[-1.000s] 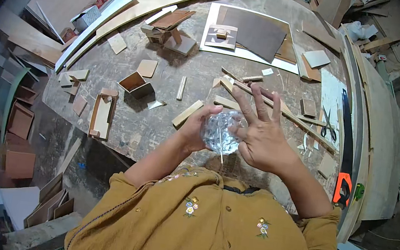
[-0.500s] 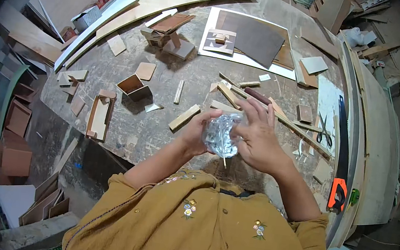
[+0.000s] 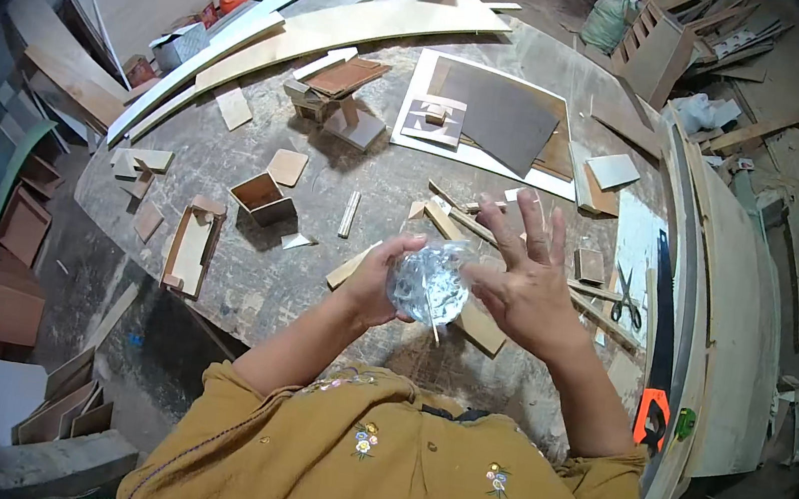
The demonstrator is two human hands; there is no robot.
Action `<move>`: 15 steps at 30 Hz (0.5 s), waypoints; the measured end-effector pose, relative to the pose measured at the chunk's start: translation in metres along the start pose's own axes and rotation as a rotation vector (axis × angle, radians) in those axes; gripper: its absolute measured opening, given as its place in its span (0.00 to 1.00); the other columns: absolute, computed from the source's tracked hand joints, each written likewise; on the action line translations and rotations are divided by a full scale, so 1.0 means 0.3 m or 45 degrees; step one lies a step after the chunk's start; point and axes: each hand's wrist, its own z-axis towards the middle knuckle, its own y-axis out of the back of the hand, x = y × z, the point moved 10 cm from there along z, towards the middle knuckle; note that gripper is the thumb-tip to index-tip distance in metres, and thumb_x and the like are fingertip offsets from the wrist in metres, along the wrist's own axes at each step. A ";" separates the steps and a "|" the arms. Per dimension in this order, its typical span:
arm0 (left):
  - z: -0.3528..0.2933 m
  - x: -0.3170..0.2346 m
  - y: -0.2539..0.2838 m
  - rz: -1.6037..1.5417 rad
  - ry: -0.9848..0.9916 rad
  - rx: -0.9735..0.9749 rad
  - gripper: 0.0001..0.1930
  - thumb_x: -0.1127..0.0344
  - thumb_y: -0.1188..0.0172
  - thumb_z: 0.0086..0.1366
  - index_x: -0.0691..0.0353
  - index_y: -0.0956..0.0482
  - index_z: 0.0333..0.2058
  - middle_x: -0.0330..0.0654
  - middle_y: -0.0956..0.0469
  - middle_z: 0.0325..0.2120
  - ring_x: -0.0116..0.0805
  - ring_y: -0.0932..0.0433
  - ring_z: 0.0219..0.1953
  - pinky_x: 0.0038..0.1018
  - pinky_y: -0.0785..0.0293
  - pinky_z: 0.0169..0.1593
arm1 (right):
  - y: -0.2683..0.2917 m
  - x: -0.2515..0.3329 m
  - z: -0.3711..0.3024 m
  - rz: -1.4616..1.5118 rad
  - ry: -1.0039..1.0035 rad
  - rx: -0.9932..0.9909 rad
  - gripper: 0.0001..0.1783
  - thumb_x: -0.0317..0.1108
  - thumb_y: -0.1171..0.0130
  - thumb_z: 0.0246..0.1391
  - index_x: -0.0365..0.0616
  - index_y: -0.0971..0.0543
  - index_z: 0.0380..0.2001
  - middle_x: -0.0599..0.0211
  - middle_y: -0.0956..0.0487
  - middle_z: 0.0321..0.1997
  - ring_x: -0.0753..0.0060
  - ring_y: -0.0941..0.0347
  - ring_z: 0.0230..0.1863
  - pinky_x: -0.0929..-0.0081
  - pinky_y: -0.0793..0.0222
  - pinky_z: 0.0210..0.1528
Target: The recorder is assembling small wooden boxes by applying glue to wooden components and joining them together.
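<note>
A clear plastic cup-like container [image 3: 428,286] with shiny contents that I cannot make out rests in my left hand [image 3: 377,279]. The fingers of that hand are wrapped round its left side. A thin pale stick [image 3: 437,333] pokes out at the container's near side. My right hand [image 3: 536,303] is at the container's right edge, one finger reaching to it and the others spread upward. A short wooden block [image 3: 482,331] lies on the worktable [image 3: 265,277] below the hands, and another wooden strip [image 3: 347,268] is partly behind my left hand.
To the right lie scissors [image 3: 627,300] and a handsaw [image 3: 652,414] with an orange handle. A small open box [image 3: 263,199] and a shallow tray [image 3: 193,248] stand at left. Farther back are a white-edged panel [image 3: 491,164] and a long curved board [image 3: 347,33].
My right hand has drawn back a little to the right and its fingers have spread. The container and my left hand shifted slightly left in view. The block below the hands has come into sight.
</note>
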 end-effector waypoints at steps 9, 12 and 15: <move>-0.007 -0.008 -0.059 -0.032 -0.010 -0.137 0.23 0.53 0.53 0.64 0.66 0.24 0.48 0.47 0.18 0.37 0.37 0.16 0.34 0.33 0.17 0.35 | 0.005 0.040 -0.028 0.017 0.230 -0.126 0.04 0.37 0.33 0.42 0.57 0.19 0.23 0.77 0.35 0.67 0.64 0.49 0.72 0.47 0.72 0.75; 0.002 -0.011 -0.076 -0.103 -0.034 -0.040 0.23 0.55 0.53 0.64 0.67 0.25 0.49 0.49 0.19 0.40 0.41 0.17 0.38 0.36 0.18 0.42 | 0.008 0.029 -0.040 0.083 0.225 -0.189 0.05 0.35 0.32 0.41 0.57 0.20 0.22 0.76 0.32 0.63 0.62 0.47 0.70 0.46 0.67 0.74; -0.002 -0.008 -0.075 -0.140 -0.022 -0.027 0.23 0.56 0.52 0.64 0.68 0.25 0.49 0.49 0.19 0.40 0.41 0.17 0.37 0.37 0.18 0.42 | 0.007 0.016 -0.045 0.178 0.199 -0.244 0.06 0.34 0.31 0.40 0.57 0.21 0.22 0.74 0.29 0.57 0.61 0.44 0.68 0.46 0.63 0.72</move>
